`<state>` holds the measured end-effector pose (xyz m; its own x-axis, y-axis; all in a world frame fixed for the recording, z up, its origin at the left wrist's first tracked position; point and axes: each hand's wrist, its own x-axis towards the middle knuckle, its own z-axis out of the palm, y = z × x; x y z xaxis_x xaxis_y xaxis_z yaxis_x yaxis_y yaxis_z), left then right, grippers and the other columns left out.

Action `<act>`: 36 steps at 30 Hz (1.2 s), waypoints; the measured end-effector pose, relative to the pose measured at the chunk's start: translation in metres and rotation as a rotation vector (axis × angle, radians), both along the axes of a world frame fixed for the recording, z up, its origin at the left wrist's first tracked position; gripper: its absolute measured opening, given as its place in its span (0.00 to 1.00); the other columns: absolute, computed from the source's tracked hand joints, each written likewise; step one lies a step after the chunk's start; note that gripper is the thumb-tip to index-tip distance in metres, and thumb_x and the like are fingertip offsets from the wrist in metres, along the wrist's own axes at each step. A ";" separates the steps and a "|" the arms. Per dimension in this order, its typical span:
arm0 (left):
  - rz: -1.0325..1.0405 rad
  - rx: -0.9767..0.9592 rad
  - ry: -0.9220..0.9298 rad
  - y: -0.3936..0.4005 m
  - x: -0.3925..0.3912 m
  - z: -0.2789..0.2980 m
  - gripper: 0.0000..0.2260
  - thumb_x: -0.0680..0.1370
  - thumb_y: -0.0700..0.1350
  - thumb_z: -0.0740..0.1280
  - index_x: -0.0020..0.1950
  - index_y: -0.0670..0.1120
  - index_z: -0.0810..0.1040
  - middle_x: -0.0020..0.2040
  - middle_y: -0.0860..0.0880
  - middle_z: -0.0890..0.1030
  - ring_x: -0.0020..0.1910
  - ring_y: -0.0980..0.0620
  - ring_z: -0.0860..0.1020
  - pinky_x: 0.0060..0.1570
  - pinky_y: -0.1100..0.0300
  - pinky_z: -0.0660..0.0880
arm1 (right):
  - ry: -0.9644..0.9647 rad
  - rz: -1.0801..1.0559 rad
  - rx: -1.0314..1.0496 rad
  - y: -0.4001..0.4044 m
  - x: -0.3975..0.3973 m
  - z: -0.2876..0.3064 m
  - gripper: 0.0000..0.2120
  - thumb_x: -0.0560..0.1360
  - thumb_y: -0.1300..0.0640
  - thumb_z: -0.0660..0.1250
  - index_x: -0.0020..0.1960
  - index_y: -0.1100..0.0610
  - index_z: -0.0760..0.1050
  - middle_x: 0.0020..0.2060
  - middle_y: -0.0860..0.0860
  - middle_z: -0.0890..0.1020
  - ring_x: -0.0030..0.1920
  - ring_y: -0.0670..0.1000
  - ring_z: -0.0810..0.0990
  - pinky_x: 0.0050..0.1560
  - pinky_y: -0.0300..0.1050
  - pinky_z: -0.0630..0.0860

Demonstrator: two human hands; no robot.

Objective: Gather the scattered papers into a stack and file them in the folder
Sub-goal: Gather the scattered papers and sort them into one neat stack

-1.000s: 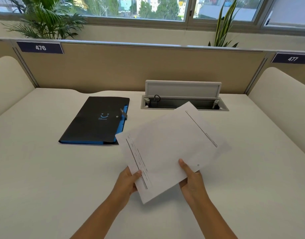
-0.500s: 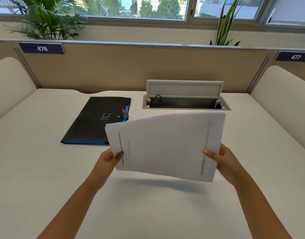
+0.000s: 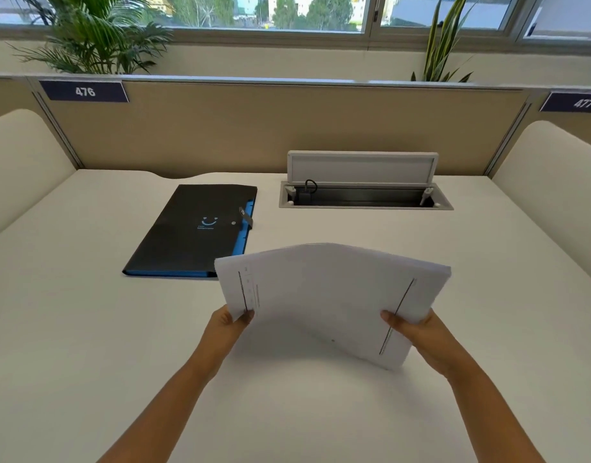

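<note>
Two hands hold one stack of papers [image 3: 334, 295] above the desk [image 3: 87, 345], one at each short end. The left hand [image 3: 225, 325] pinches the left edge near its lower corner, thumb on the top sheet beside a dark printed line. The right hand [image 3: 417, 332] clasps the right end, thumb across the face next to a second dark line, fingers hidden underneath. The stack bows upward in the middle — its far edge arches, and the sheet edges at the upper right corner lie close but not perfectly flush. Its lower right corner dips toward the desk; whether it touches the surface I cannot tell.

The folder [image 3: 190, 232] lies shut and flat on the desk, up and to the left of the papers, black on top with blue showing along its right and near edges. The upper left corner of the stack overlaps the folder's near right corner in the view, though the papers are raised above it.

Behind the papers, well apart from them, a cable tray [image 3: 364, 195] sits sunk in the desk with its lid tilted up. A tan partition [image 3: 254, 128] closes the far edge, and rounded cream dividers stand at both sides

Bare desk spreads wide to the left, to the right and toward the person — plenty of open surface around the stack
</note>
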<state>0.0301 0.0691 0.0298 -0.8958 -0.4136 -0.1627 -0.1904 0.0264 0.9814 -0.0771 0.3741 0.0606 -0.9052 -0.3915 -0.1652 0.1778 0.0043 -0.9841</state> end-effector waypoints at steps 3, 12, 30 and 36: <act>-0.004 -0.126 0.024 -0.003 -0.007 -0.001 0.12 0.78 0.44 0.61 0.61 0.53 0.72 0.57 0.53 0.77 0.56 0.55 0.74 0.54 0.64 0.70 | -0.024 -0.159 -0.009 -0.003 -0.005 -0.005 0.08 0.71 0.63 0.68 0.46 0.52 0.80 0.41 0.48 0.86 0.43 0.47 0.85 0.40 0.38 0.81; -0.051 -0.860 -0.244 -0.010 -0.009 -0.041 0.20 0.79 0.40 0.56 0.71 0.48 0.62 0.74 0.49 0.63 0.74 0.48 0.56 0.72 0.52 0.53 | -0.252 -0.647 -0.099 -0.013 0.003 -0.047 0.20 0.75 0.66 0.65 0.66 0.62 0.68 0.61 0.58 0.76 0.53 0.55 0.75 0.58 0.50 0.71; -0.044 -1.062 -0.215 -0.006 -0.007 -0.048 0.19 0.79 0.41 0.53 0.71 0.48 0.63 0.74 0.50 0.62 0.75 0.48 0.55 0.73 0.53 0.50 | -0.135 -0.714 -0.082 -0.012 0.022 -0.062 0.24 0.77 0.59 0.64 0.70 0.51 0.61 0.65 0.51 0.73 0.64 0.53 0.72 0.68 0.55 0.68; -0.048 -1.081 -0.212 -0.004 -0.007 -0.049 0.19 0.79 0.41 0.53 0.71 0.47 0.62 0.74 0.49 0.62 0.75 0.47 0.55 0.73 0.52 0.50 | 0.040 -0.955 0.150 0.013 0.023 -0.051 0.30 0.78 0.54 0.62 0.74 0.55 0.52 0.69 0.53 0.65 0.66 0.51 0.67 0.66 0.45 0.63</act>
<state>0.0233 0.0650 -0.0189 -0.9113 -0.3961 0.1122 -0.3280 0.8632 0.3838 -0.0546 0.3872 0.0101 -0.8371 0.5346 -0.1157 0.1378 0.0013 -0.9905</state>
